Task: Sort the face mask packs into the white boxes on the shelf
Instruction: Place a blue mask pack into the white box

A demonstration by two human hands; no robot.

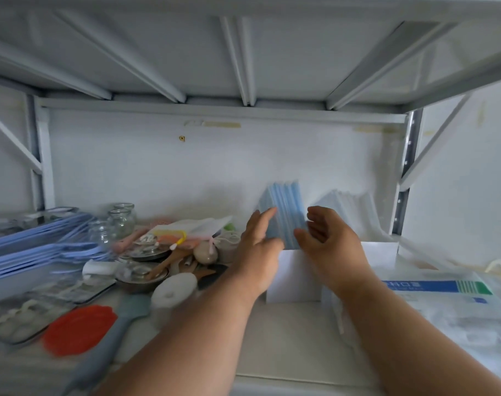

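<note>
A stack of blue face mask packs stands upright in a white box at the middle of the shelf. My left hand rests against the stack's left side with straight fingers. My right hand is at its right side, fingers relaxed and slightly spread, holding nothing. White mask packs lean in a second white box just to the right. The view is blurred.
Clear bags of masks with a blue and green label lie at the right. Left of the boxes are glass jars, blue trays, metal lids, a red silicone piece, a grey spatula and a white roll.
</note>
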